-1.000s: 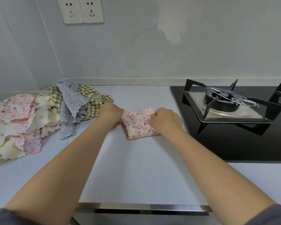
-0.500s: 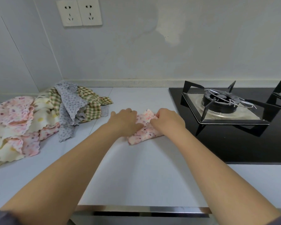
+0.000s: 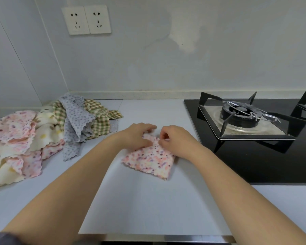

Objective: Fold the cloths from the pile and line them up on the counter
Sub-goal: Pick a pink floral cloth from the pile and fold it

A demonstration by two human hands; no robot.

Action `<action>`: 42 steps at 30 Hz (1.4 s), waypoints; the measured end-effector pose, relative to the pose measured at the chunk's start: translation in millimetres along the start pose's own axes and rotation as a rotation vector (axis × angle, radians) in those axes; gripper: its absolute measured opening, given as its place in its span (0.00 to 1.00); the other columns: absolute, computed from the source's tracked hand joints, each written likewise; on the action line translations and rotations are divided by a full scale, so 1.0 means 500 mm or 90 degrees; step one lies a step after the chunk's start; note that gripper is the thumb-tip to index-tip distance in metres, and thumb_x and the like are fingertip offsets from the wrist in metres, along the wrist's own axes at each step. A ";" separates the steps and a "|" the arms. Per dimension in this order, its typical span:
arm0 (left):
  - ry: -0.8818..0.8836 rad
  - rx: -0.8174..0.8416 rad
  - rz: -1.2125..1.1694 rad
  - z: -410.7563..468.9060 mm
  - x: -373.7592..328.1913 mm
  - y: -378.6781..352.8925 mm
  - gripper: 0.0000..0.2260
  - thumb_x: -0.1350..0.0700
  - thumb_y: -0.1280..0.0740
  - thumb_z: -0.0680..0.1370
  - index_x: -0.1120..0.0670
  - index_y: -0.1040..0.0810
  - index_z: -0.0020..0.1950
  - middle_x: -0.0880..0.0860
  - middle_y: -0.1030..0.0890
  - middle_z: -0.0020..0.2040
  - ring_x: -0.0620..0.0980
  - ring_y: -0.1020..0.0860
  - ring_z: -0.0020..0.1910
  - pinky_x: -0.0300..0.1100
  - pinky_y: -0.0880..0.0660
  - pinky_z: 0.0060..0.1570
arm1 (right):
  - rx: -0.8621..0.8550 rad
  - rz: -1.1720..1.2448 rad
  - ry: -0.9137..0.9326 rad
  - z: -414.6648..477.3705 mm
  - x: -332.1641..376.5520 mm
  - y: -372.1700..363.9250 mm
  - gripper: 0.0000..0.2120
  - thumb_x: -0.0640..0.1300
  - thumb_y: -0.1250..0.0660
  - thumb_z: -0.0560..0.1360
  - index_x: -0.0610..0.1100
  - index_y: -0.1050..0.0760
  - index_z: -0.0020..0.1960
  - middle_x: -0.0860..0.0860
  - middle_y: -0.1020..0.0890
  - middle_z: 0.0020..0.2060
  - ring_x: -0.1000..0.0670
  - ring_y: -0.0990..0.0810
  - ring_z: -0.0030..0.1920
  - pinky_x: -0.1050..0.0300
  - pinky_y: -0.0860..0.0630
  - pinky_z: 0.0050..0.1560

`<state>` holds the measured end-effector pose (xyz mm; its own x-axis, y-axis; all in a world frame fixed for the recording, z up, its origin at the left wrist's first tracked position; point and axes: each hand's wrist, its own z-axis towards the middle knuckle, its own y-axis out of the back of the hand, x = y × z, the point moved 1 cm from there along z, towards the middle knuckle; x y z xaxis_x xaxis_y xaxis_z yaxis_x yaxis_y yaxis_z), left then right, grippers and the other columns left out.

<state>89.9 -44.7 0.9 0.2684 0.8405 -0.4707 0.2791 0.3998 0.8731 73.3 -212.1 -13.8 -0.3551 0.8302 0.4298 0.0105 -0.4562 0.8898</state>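
Pink cloth (image 3: 148, 160) on counter (image 3: 148, 206): left hand (image 3: 137, 136) presses flat, right hand (image 3: 176, 140) pinches edge.

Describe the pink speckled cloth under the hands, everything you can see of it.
The folded cloth is a soft, fleecy-looking square, cream with pink, purple and orange speckles and a scalloped near edge. It lies flat, slightly askew, on the pale counter, between the cloth pile and the black hob, touching neither. The left hand presses its far left corner. The right hand pinches its far edge with curled fingers.
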 end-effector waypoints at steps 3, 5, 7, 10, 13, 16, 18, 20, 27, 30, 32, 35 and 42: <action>-0.016 0.028 0.053 0.001 0.003 0.013 0.15 0.54 0.32 0.76 0.46 0.26 0.62 0.45 0.27 0.55 0.43 0.28 0.49 0.36 0.32 0.49 | -0.003 0.007 0.011 0.002 -0.001 0.001 0.02 0.45 0.36 0.74 0.49 0.28 0.42 0.52 0.25 0.42 0.51 0.25 0.43 0.56 0.28 0.43; 0.005 0.029 0.042 -0.003 0.006 0.017 0.06 0.52 0.31 0.75 0.45 0.26 0.50 0.45 0.26 0.49 0.42 0.29 0.41 0.36 0.32 0.41 | -0.002 0.003 0.019 0.003 0.000 0.001 0.02 0.45 0.36 0.73 0.49 0.28 0.43 0.52 0.25 0.43 0.51 0.26 0.44 0.56 0.28 0.43; 0.004 0.008 0.007 -0.010 0.013 0.015 0.08 0.52 0.30 0.75 0.45 0.29 0.44 0.47 0.26 0.47 0.43 0.30 0.37 0.37 0.33 0.38 | -0.002 -0.002 0.033 0.002 0.003 -0.001 0.03 0.47 0.35 0.73 0.48 0.27 0.44 0.52 0.26 0.44 0.51 0.26 0.44 0.56 0.28 0.44; -0.020 -0.039 -0.012 -0.029 0.020 0.015 0.10 0.54 0.31 0.75 0.46 0.33 0.42 0.46 0.29 0.44 0.44 0.33 0.35 0.38 0.35 0.36 | -0.007 0.032 0.069 -0.001 0.009 -0.003 0.05 0.48 0.33 0.73 0.50 0.28 0.43 0.53 0.24 0.43 0.52 0.25 0.45 0.55 0.27 0.45; -0.069 -0.080 -0.039 -0.056 0.026 0.023 0.11 0.57 0.32 0.75 0.46 0.34 0.44 0.47 0.29 0.45 0.45 0.32 0.35 0.38 0.34 0.35 | -0.014 0.123 0.087 -0.008 0.016 -0.003 0.07 0.49 0.32 0.74 0.51 0.30 0.42 0.56 0.22 0.42 0.52 0.23 0.45 0.52 0.24 0.47; -0.115 -0.106 -0.110 -0.083 0.038 0.031 0.12 0.58 0.31 0.75 0.43 0.30 0.50 0.46 0.25 0.48 0.42 0.28 0.34 0.37 0.29 0.37 | -0.016 0.194 0.098 -0.012 0.026 -0.002 0.07 0.50 0.32 0.74 0.50 0.29 0.43 0.57 0.22 0.41 0.54 0.22 0.42 0.52 0.24 0.47; -0.139 -0.138 -0.134 -0.095 0.047 0.037 0.10 0.57 0.29 0.74 0.43 0.27 0.48 0.44 0.23 0.47 0.44 0.25 0.40 0.42 0.26 0.42 | -0.029 0.243 0.117 -0.017 0.033 -0.002 0.07 0.48 0.31 0.75 0.49 0.29 0.43 0.58 0.22 0.39 0.56 0.24 0.39 0.58 0.26 0.44; -0.143 -0.163 -0.150 -0.103 0.051 0.044 0.08 0.55 0.28 0.73 0.44 0.25 0.44 0.43 0.22 0.45 0.48 0.24 0.43 0.45 0.25 0.44 | -0.062 0.272 0.146 -0.021 0.042 0.001 0.06 0.45 0.30 0.75 0.47 0.27 0.43 0.58 0.23 0.38 0.58 0.25 0.39 0.65 0.28 0.43; -0.169 -0.196 -0.090 -0.131 0.052 0.072 0.07 0.52 0.27 0.71 0.45 0.25 0.42 0.44 0.22 0.42 0.44 0.25 0.41 0.41 0.26 0.42 | -0.139 0.375 0.176 -0.028 0.064 0.010 0.07 0.41 0.30 0.75 0.48 0.27 0.41 0.57 0.21 0.38 0.58 0.23 0.41 0.67 0.28 0.45; -0.170 -0.181 -0.051 -0.134 0.048 0.075 0.06 0.50 0.28 0.72 0.44 0.25 0.43 0.42 0.22 0.42 0.42 0.25 0.42 0.41 0.26 0.44 | -0.128 0.370 0.184 -0.028 0.068 0.008 0.08 0.41 0.31 0.75 0.50 0.28 0.41 0.57 0.21 0.39 0.57 0.23 0.42 0.66 0.28 0.46; -0.176 -0.196 -0.043 -0.135 0.046 0.078 0.05 0.51 0.29 0.73 0.45 0.24 0.43 0.42 0.22 0.42 0.42 0.25 0.42 0.41 0.26 0.45 | -0.113 0.363 0.178 -0.028 0.067 0.009 0.06 0.43 0.31 0.75 0.48 0.27 0.42 0.56 0.21 0.39 0.56 0.23 0.42 0.65 0.27 0.45; -0.180 -0.230 -0.037 -0.141 0.045 0.093 0.05 0.52 0.28 0.73 0.45 0.24 0.42 0.43 0.21 0.42 0.44 0.25 0.43 0.43 0.27 0.46 | -0.078 0.370 0.156 -0.029 0.063 0.017 0.06 0.43 0.29 0.74 0.46 0.26 0.44 0.56 0.22 0.38 0.56 0.25 0.38 0.62 0.28 0.40; -0.147 -0.251 -0.013 -0.157 0.052 0.129 0.05 0.50 0.28 0.72 0.44 0.24 0.41 0.44 0.20 0.41 0.47 0.23 0.42 0.49 0.24 0.46 | -0.056 0.311 0.156 -0.026 0.052 0.022 0.08 0.43 0.27 0.72 0.43 0.25 0.39 0.55 0.25 0.34 0.57 0.30 0.34 0.64 0.31 0.37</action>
<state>42.4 31.6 55.2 0.4769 0.7454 -0.4658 -0.0737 0.5619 0.8239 52.1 -199.4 5.1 -0.5362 0.4210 0.7316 0.1542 -0.8033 0.5752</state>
